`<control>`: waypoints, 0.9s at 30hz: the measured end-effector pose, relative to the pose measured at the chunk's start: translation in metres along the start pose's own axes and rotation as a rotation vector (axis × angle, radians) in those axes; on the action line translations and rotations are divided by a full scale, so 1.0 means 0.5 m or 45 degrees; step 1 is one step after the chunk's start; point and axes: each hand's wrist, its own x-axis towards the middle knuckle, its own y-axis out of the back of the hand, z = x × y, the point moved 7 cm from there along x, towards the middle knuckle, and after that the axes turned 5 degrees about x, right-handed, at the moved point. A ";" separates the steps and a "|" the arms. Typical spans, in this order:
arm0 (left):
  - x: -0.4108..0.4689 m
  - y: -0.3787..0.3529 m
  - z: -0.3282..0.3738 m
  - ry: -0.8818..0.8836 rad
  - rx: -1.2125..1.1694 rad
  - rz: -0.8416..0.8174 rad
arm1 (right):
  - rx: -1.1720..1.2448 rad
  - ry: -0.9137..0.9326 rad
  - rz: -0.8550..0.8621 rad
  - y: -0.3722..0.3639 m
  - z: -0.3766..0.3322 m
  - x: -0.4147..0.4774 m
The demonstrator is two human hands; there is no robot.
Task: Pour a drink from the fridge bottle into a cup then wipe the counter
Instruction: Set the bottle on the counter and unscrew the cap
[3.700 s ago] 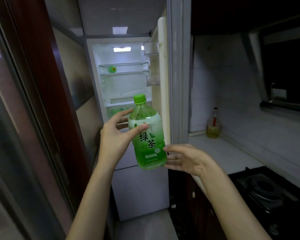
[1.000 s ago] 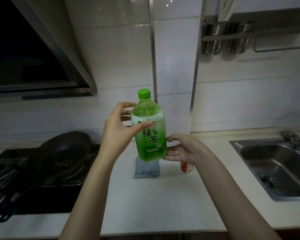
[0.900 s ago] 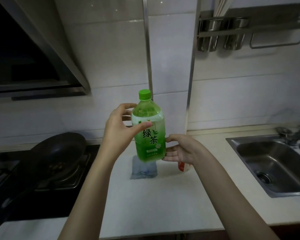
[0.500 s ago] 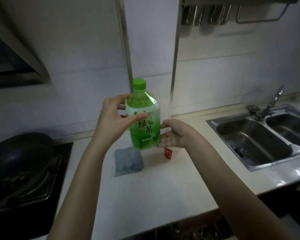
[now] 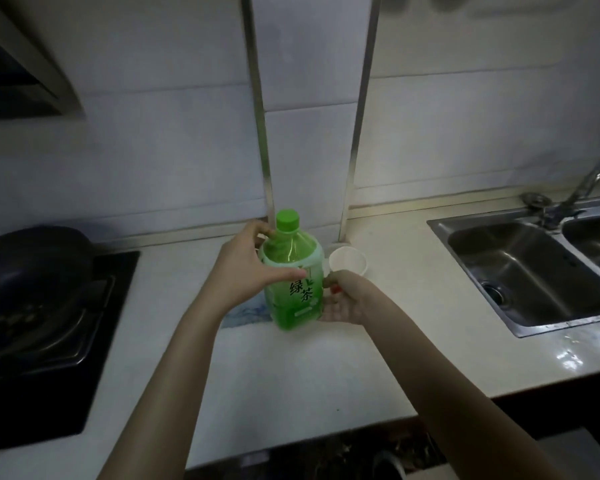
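Observation:
A green tea bottle (image 5: 293, 271) with a green cap stands upright over the white counter (image 5: 291, 382), cap on. My left hand (image 5: 245, 268) is wrapped around its upper body. My right hand (image 5: 347, 299) rests against its lower right side, fingers loosely spread. I cannot tell if the bottle's base touches the counter. A white paper cup (image 5: 347, 262) with a red lower part stands just behind my right hand, upright with nothing in it. A blue-grey cloth (image 5: 246, 313) lies flat on the counter, partly hidden by the bottle and my left wrist.
A black gas hob (image 5: 49, 358) with a dark pan (image 5: 32, 258) fills the left. A steel double sink (image 5: 534, 265) with a tap (image 5: 589, 178) is on the right. Two vertical metal strips run up the tiled wall behind the bottle.
I carried the bottle from the open fridge to the counter. Over the last second the bottle has come down toward the counter beside the cup, and my view has tilted downward.

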 end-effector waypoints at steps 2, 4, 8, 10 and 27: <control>-0.001 -0.016 -0.017 0.053 -0.006 0.087 | 0.063 0.008 -0.059 0.010 0.004 0.019; 0.001 -0.037 -0.034 0.119 -0.025 0.161 | 0.113 0.056 -0.096 0.017 -0.001 0.033; 0.003 -0.106 -0.061 0.188 0.052 0.211 | -0.105 0.279 -0.071 0.037 -0.042 0.047; 0.004 -0.144 -0.078 0.228 0.049 0.239 | -0.281 0.425 -0.023 0.049 -0.068 0.048; 0.013 -0.249 -0.152 0.223 -0.006 0.099 | -2.047 1.433 0.389 -0.083 -0.166 -0.010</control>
